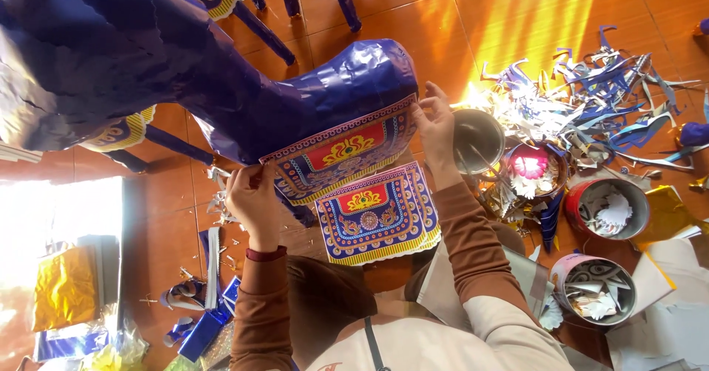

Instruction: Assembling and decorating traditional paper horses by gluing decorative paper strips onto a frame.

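A large blue paper animal figure (244, 83) fills the upper left, its neck and head curving to the middle. A patterned paper panel (343, 153), red, blue and yellow, lies against its head. My left hand (253, 194) pinches the panel's left corner. My right hand (436, 124) presses the panel's right edge onto the blue paper. A second patterned panel (378, 212) of the same kind lies just below, between my arms.
Orange tiled floor (517, 9) all around. Right of my hand stand a metal cup (478, 138), a pink-lit bowl (533, 166) and two tins of paper cut-outs (607, 208) (594, 288). Blue and silver scraps (591, 98) litter the right. Gold foil (65, 286) lies at left.
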